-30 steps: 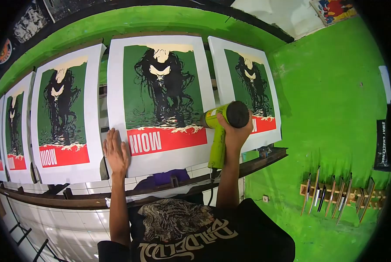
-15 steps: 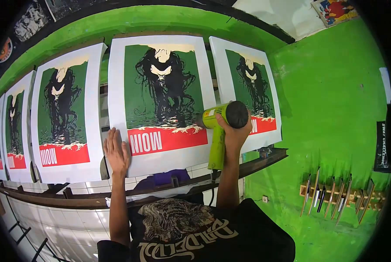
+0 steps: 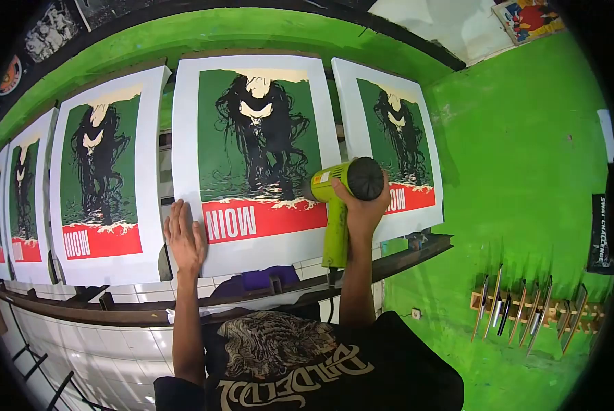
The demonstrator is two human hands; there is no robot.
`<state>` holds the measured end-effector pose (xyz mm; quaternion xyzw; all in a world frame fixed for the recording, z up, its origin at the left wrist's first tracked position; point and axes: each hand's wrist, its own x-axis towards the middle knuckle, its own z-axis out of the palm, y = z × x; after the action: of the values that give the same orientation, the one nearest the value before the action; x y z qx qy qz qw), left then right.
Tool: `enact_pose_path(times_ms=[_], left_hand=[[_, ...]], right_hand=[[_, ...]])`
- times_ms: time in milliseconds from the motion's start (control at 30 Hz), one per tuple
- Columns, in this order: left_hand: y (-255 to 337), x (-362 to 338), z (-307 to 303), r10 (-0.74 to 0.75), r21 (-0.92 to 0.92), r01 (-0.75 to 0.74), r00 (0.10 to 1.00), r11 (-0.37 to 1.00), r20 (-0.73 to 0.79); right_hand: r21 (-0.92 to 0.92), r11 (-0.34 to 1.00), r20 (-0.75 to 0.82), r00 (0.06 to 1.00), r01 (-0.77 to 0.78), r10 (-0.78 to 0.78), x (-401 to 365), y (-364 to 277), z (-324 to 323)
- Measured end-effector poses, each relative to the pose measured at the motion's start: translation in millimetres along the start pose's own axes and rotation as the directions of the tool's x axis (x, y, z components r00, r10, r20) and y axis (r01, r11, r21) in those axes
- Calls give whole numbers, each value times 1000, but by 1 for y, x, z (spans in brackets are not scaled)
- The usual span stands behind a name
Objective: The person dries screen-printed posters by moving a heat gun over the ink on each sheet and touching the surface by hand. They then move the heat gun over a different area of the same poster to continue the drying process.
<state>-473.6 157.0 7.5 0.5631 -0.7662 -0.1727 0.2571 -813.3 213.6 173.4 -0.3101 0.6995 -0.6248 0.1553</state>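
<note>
My right hand is wrapped around a lime-green heat gun with a black round back end. Its nozzle points left, over the lower right part of the middle print. That print shows a black figure on dark green above a red band with white letters. Against the lower left edge of the same print rests my left hand, fingers stretched out and holding nothing. A matching print lies to the right, partly behind the heat gun and my right hand. Another print lies to the left.
A dark metal rail runs along the front of the prints. Purple cloth sits below the middle print. On the green wall, a wooden rack holds several squeegee-like tools. More prints line up at far left.
The heat gun and my right hand have shifted slightly left. My left hand stays at the print's edge, and the prints have not visibly changed.
</note>
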Motion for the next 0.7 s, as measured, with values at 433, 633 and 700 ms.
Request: enact_pose_path(times_ms=[433, 633, 700], left_hand=[[-3, -1, 2, 6, 3, -6, 1000, 1000, -3], [-2, -1, 3, 10, -2, -10, 1000, 1000, -16], [-2, -1, 2, 4, 5, -4, 1000, 1000, -9]], right_hand=[[-149, 986, 40, 997, 77, -72, -8, -10, 11], [-71, 997, 38, 999, 13, -11, -10, -8, 14], [-58, 996, 57, 996, 69, -65, -8, -7, 16]])
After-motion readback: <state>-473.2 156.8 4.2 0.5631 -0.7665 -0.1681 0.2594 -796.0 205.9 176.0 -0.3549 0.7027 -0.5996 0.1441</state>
